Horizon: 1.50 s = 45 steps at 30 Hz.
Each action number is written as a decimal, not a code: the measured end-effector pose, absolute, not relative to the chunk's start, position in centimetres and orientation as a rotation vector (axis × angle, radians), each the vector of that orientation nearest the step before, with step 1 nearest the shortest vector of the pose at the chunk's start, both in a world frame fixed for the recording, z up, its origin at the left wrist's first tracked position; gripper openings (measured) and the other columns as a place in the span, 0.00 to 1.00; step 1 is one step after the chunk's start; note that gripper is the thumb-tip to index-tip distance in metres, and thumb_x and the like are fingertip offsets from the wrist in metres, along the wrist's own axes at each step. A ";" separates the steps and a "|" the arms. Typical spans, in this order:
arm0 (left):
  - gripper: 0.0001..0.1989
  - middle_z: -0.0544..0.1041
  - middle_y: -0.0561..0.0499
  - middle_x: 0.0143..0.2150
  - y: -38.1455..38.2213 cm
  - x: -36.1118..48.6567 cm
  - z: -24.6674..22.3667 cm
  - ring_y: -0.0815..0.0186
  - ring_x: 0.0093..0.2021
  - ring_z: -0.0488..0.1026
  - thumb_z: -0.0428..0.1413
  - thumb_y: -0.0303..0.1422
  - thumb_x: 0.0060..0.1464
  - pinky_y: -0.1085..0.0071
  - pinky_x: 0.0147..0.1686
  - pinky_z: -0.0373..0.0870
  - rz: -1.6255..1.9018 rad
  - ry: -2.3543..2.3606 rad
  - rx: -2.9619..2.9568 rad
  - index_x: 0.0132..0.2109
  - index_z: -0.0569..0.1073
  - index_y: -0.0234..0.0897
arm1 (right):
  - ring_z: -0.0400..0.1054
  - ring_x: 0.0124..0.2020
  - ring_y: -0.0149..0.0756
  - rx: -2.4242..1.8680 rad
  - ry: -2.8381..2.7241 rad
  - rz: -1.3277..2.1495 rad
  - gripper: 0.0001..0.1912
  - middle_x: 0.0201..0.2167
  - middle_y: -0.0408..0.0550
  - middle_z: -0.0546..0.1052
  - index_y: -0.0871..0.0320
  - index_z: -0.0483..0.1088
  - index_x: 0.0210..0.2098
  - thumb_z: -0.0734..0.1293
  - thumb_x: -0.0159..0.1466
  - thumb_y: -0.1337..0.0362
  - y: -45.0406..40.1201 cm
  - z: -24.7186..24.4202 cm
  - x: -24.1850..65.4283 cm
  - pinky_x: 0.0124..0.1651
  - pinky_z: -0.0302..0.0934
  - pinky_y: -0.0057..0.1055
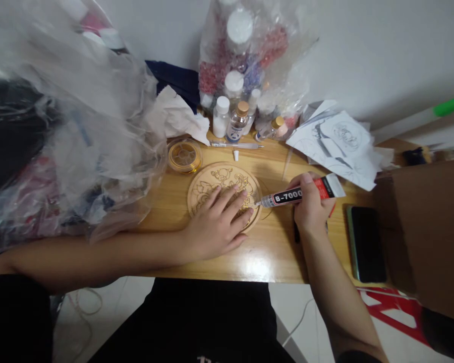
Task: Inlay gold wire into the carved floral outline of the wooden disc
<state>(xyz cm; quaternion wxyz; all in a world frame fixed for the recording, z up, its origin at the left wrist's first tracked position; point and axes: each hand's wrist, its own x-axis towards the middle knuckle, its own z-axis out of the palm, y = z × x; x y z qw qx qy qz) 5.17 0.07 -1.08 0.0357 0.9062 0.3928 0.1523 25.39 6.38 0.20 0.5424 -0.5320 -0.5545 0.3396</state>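
Observation:
My left hand point(215, 224) lies flat with fingers spread over a round wooden disc point(196, 189) that bears a gold wire pattern point(222, 174). In my right hand point(312, 209) is a black and red glue tube point(287, 196) marked B-7000. Its thin nozzle points left and down at the disc's right part, close to my left fingertips. Whether the tip touches the surface I cannot tell. A loose strand of wire curves off the disc's right edge. Up and left of the disc is a spool of gold wire point(184, 156). A small white cap point(236, 155) stands behind the disc.
Several small bottles point(237, 121) and a bulging plastic bag point(280, 55) stand at the back. A pen point(236, 145) lies before them. Clear plastic bags point(109, 131) crowd the left. To the right are paper drawings point(333, 141), a phone point(366, 244) and a cardboard box point(435, 232).

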 end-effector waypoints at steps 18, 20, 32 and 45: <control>0.22 0.63 0.37 0.64 0.1 5.1 -1.1 0.44 0.64 0.58 0.51 0.44 0.60 0.47 0.60 0.53 0.435 1.213 2.778 0.57 0.69 0.37 | 0.53 0.14 0.24 -1.291 -1.170 0.920 0.20 0.16 0.39 0.65 0.57 0.65 0.19 0.66 0.59 0.48 6.4 0.0 24.8 0.16 0.47 0.24; 0.23 0.63 0.37 0.64 0.1 5.1 -1.2 0.44 0.64 0.58 0.51 0.44 0.60 0.47 0.60 0.53 0.431 1.213 2.777 0.57 0.69 0.37 | 0.52 0.13 0.24 -1.324 -1.027 0.950 0.21 0.14 0.38 0.63 0.56 0.63 0.20 0.66 0.57 0.46 7.0 0.1 24.9 0.13 0.42 0.23; 0.23 0.62 0.39 0.65 0.0 5.1 -0.9 0.46 0.65 0.56 0.51 0.44 0.60 0.48 0.61 0.52 0.388 1.217 2.752 0.58 0.68 0.37 | 0.47 0.12 0.24 -1.066 -0.849 1.636 0.23 0.12 0.32 0.53 0.54 0.60 0.24 0.66 0.53 0.41 8.9 1.1 27.0 0.15 0.43 0.24; 0.24 0.65 0.41 0.63 -0.2 5.0 -1.4 0.48 0.64 0.58 0.51 0.46 0.59 0.49 0.61 0.53 0.460 1.255 2.784 0.57 0.69 0.40 | 0.69 0.27 0.32 -0.961 -0.785 1.751 0.20 0.30 0.45 0.77 0.53 0.71 0.36 0.72 0.44 0.55 7.5 1.7 27.9 0.31 0.63 0.30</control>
